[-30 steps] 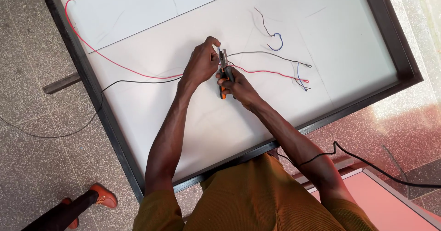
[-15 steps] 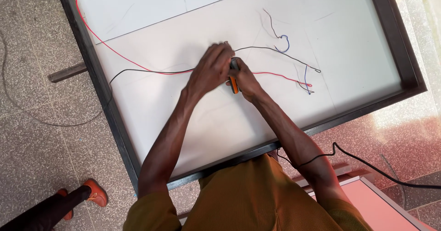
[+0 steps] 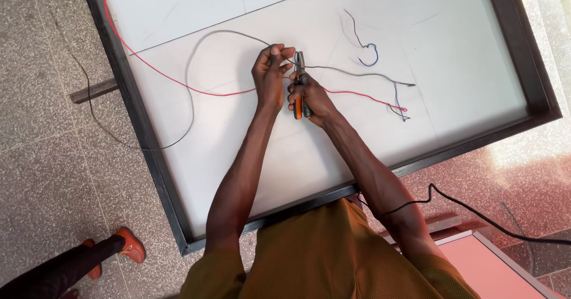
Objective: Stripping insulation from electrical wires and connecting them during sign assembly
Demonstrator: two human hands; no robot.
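I am seeing the left hand (image 3: 270,73) pinching the grey wire (image 3: 196,55), the right hand (image 3: 309,97) gripping orange-handled pliers (image 3: 299,85) over the white panel (image 3: 452,49).

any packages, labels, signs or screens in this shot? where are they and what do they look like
None in view: no package, label, sign or screen shows.
White panel: large flat rectangle in a dark frame, plain, with no markings to read.
Pliers: orange and black handles, in the right hand, no label visible.
Left hand: pinches a grey wire.
Pink board: bottom right, flat, plain.
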